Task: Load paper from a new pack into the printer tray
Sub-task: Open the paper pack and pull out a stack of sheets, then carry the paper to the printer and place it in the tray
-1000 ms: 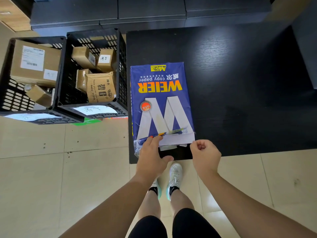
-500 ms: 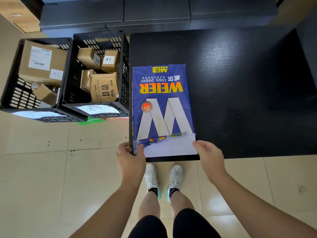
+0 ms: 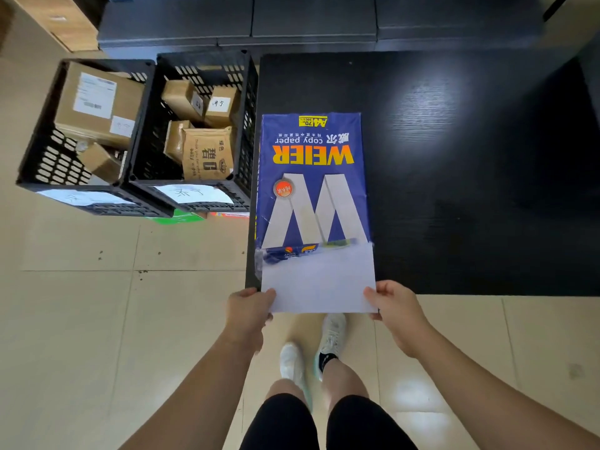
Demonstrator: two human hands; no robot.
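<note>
A blue WEIER copy paper pack (image 3: 311, 177) lies on the black table (image 3: 470, 173) at its near left corner, its near end torn open. A stack of white sheets (image 3: 319, 280) sticks out of the open end and past the table's front edge. My left hand (image 3: 248, 311) grips the stack's near left corner. My right hand (image 3: 394, 308) grips its near right corner. No printer or tray is in view.
Two black plastic crates (image 3: 143, 177) with cardboard boxes stand on the tiled floor left of the table. Dark cabinets (image 3: 311, 24) run along the back. My legs and white shoes (image 3: 331, 336) are below the table's front edge.
Both hands moved from the torn wrapper flap to the stack's near corners. The white sheets have slid further out of the pack toward me.
</note>
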